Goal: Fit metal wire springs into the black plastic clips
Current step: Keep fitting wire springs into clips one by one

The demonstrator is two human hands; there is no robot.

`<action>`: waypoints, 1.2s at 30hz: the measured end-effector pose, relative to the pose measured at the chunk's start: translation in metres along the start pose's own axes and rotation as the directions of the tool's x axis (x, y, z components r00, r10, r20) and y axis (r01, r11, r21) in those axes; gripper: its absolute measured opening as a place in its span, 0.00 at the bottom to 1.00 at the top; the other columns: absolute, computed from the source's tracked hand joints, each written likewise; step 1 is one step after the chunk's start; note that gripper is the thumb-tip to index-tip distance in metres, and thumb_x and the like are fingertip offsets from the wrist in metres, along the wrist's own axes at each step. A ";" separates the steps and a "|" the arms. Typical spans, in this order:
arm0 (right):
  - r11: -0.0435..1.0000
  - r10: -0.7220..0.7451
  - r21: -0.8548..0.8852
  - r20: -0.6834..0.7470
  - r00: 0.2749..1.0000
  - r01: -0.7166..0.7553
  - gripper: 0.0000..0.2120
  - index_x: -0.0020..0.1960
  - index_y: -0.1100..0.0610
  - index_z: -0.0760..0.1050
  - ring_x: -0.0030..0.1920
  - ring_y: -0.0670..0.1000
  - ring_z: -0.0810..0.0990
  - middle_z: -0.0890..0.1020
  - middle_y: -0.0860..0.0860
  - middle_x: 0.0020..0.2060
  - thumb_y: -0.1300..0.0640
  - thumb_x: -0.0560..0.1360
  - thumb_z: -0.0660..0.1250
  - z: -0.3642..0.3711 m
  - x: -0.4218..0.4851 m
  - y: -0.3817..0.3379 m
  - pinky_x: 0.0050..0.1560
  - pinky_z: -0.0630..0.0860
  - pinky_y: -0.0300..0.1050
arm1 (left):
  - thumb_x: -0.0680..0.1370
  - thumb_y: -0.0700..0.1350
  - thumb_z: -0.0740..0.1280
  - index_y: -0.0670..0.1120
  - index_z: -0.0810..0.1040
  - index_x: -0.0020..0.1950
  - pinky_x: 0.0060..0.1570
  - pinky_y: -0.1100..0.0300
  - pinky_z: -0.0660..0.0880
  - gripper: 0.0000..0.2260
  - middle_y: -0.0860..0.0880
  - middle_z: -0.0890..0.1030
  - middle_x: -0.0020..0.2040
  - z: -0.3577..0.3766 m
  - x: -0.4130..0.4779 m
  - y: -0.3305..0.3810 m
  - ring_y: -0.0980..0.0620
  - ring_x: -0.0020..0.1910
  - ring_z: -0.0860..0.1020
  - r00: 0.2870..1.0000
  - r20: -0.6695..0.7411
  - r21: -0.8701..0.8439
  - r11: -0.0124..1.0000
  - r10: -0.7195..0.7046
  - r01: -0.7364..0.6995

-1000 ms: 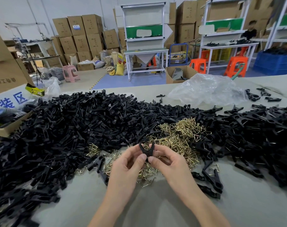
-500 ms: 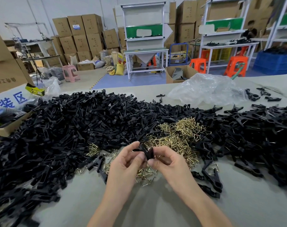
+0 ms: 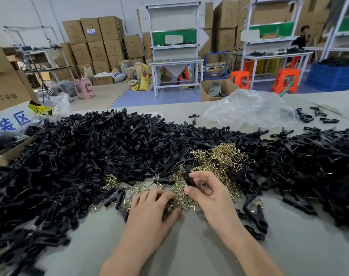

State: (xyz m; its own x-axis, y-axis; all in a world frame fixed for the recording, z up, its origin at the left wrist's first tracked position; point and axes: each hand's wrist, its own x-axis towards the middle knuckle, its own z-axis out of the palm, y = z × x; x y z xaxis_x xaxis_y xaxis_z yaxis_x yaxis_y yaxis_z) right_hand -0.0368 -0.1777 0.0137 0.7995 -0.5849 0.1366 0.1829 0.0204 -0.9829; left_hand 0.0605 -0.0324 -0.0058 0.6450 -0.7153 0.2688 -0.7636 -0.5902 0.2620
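My right hand (image 3: 207, 193) pinches a black plastic clip (image 3: 188, 177) between thumb and fingers, holding it just above the brass wire springs (image 3: 219, 156). My left hand (image 3: 151, 208) lies palm down on the near edge of the spring pile, fingers curled into the loose springs; whether it holds one is hidden. A large heap of black clip halves (image 3: 85, 156) covers the table's left and centre. More black clips (image 3: 319, 162) are piled on the right.
A crumpled clear plastic bag (image 3: 249, 108) lies at the back right of the grey table (image 3: 189, 246). A cardboard box (image 3: 8, 154) stands at the left edge. A few assembled clips (image 3: 255, 216) lie beside my right wrist. Shelving, cartons and stools stand beyond.
Both hands held the clip together before. My left hand has let go and dropped down-left onto the springs, while my right hand keeps the clip and has lifted slightly right.
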 end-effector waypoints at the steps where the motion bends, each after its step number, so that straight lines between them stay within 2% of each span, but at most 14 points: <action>1: 1.000 -0.009 0.008 0.000 1.000 0.009 0.14 0.48 0.41 0.81 0.40 0.40 0.80 0.80 0.49 0.49 0.60 0.74 0.76 0.000 0.000 0.000 0.36 0.73 0.31 | 0.78 0.63 0.62 0.61 0.77 0.61 0.60 0.58 0.63 0.15 0.61 0.74 0.55 0.000 0.001 0.002 0.55 0.59 0.73 0.999 -0.034 -0.012 1.000 0.004 -0.004; 3: 1.000 -0.022 0.006 0.002 1.000 0.022 0.14 0.48 0.41 0.81 0.42 0.39 0.81 0.81 0.48 0.47 0.61 0.74 0.75 0.001 0.000 0.001 0.36 0.74 0.31 | 0.78 0.57 0.66 0.59 0.79 0.56 0.53 0.60 0.65 0.08 0.60 0.75 0.51 0.001 0.001 0.005 0.54 0.54 0.75 0.996 -0.084 -0.014 1.000 0.012 -0.014; 5: 1.000 -0.025 -0.003 0.000 1.000 0.025 0.14 0.48 0.41 0.81 0.42 0.39 0.81 0.81 0.47 0.45 0.61 0.74 0.75 0.001 0.001 0.001 0.35 0.74 0.33 | 0.80 0.57 0.65 0.59 0.78 0.55 0.52 0.62 0.63 0.07 0.60 0.75 0.51 0.001 0.001 0.005 0.55 0.54 0.74 0.997 -0.081 -0.026 1.000 0.013 -0.016; 9: 0.999 -0.028 -0.028 -0.015 0.999 0.027 0.17 0.50 0.38 0.80 0.44 0.39 0.81 0.80 0.48 0.47 0.60 0.75 0.75 0.002 0.002 0.004 0.38 0.75 0.33 | 0.81 0.59 0.55 0.58 0.76 0.52 0.51 0.62 0.64 0.11 0.63 0.76 0.49 -0.005 0.001 0.004 0.59 0.52 0.73 0.992 -0.127 -0.085 0.996 0.018 -0.029; 13: 0.997 -0.029 -0.071 -0.043 0.999 0.026 0.22 0.58 0.32 0.78 0.53 0.39 0.82 0.81 0.38 0.49 0.58 0.75 0.75 0.001 0.002 0.005 0.40 0.77 0.33 | 0.82 0.58 0.54 0.56 0.78 0.54 0.53 0.59 0.71 0.14 0.63 0.79 0.48 -0.010 0.001 0.007 0.61 0.50 0.76 0.980 -0.193 -0.221 0.975 -0.053 0.009; 16: 0.996 -0.058 -0.077 -0.057 0.997 0.053 0.22 0.52 0.30 0.81 0.52 0.39 0.83 0.84 0.42 0.53 0.60 0.75 0.75 0.001 0.002 0.004 0.41 0.78 0.31 | 0.82 0.51 0.62 0.57 0.78 0.52 0.50 0.59 0.74 0.05 0.64 0.79 0.46 -0.011 0.000 0.008 0.62 0.48 0.77 0.972 -0.210 -0.360 0.933 -0.104 0.022; 19: 0.990 -0.075 -0.120 -0.053 0.996 0.069 0.28 0.48 0.23 0.78 0.48 0.40 0.83 0.83 0.44 0.54 0.60 0.75 0.75 0.003 0.000 0.000 0.42 0.78 0.32 | 0.81 0.49 0.66 0.59 0.80 0.51 0.47 0.69 0.72 0.05 0.68 0.80 0.46 -0.013 0.002 0.011 0.65 0.48 0.78 0.965 -0.218 -0.442 0.896 -0.148 0.038; 22: 0.989 -0.080 -0.131 -0.058 0.995 0.071 0.28 0.47 0.22 0.77 0.44 0.42 0.82 0.83 0.43 0.54 0.59 0.75 0.75 0.002 -0.001 -0.001 0.42 0.77 0.33 | 0.81 0.53 0.63 0.59 0.81 0.53 0.49 0.70 0.71 0.08 0.67 0.81 0.45 -0.014 0.002 0.011 0.65 0.49 0.78 0.952 -0.268 -0.427 0.904 -0.146 0.019; 25: 0.987 -0.085 -0.141 -0.046 0.995 0.077 0.23 0.50 0.28 0.79 0.50 0.43 0.83 0.82 0.41 0.54 0.59 0.75 0.75 0.002 -0.001 0.001 0.48 0.79 0.39 | 0.81 0.52 0.61 0.56 0.81 0.54 0.50 0.70 0.71 0.09 0.64 0.79 0.48 -0.014 0.002 0.012 0.63 0.52 0.77 0.938 -0.318 -0.429 0.903 -0.137 -0.013; 27: 0.982 -0.110 -0.159 -0.029 0.993 0.104 0.21 0.53 0.32 0.79 0.55 0.40 0.81 0.81 0.37 0.52 0.60 0.75 0.75 0.002 -0.001 0.003 0.53 0.79 0.37 | 0.81 0.46 0.65 0.57 0.82 0.51 0.48 0.73 0.70 0.07 0.62 0.80 0.48 -0.016 0.003 0.013 0.63 0.50 0.78 0.921 -0.324 -0.551 0.835 -0.215 0.001; 28: 0.977 -0.128 -0.174 -0.017 0.992 0.123 0.21 0.54 0.33 0.80 0.55 0.38 0.80 0.80 0.37 0.51 0.61 0.75 0.74 0.002 -0.001 0.003 0.54 0.77 0.35 | 0.81 0.45 0.66 0.59 0.82 0.50 0.46 0.73 0.71 0.09 0.61 0.82 0.47 -0.017 0.004 0.013 0.63 0.47 0.79 0.911 -0.295 -0.643 0.765 -0.288 0.033; 31: 0.958 -0.166 -0.231 0.032 0.986 0.169 0.19 0.58 0.38 0.82 0.55 0.41 0.81 0.79 0.39 0.51 0.61 0.76 0.74 0.002 -0.001 0.007 0.57 0.75 0.33 | 0.80 0.44 0.69 0.58 0.85 0.50 0.41 0.68 0.77 0.09 0.54 0.86 0.43 -0.022 0.007 0.013 0.61 0.39 0.80 0.887 -0.124 -0.869 0.481 -0.444 0.120; 34: 0.923 -0.177 -0.332 0.079 0.981 0.193 0.19 0.63 0.42 0.80 0.56 0.43 0.81 0.77 0.39 0.52 0.61 0.77 0.73 0.005 -0.001 0.010 0.61 0.76 0.40 | 0.79 0.41 0.69 0.52 0.86 0.49 0.41 0.66 0.79 0.07 0.50 0.86 0.42 -0.023 0.008 0.015 0.57 0.39 0.83 0.878 -0.033 -0.941 0.311 -0.478 0.134; 36: 0.871 -0.206 -0.435 0.104 0.973 0.231 0.20 0.65 0.42 0.79 0.58 0.41 0.79 0.75 0.37 0.53 0.59 0.77 0.73 0.006 -0.002 0.012 0.63 0.75 0.40 | 0.79 0.40 0.69 0.48 0.86 0.49 0.40 0.67 0.78 0.06 0.48 0.86 0.43 -0.022 0.009 0.018 0.55 0.40 0.83 0.880 0.005 -0.960 0.244 -0.475 0.137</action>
State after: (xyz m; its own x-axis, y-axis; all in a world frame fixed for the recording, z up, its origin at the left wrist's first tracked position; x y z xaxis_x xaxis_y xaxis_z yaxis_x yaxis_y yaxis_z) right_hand -0.0328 -0.1709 0.0024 0.7999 -0.4889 0.3481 0.0950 -0.4696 -0.8777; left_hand 0.0532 -0.0408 0.0215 0.9300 -0.3515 0.1074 -0.0703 0.1167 0.9907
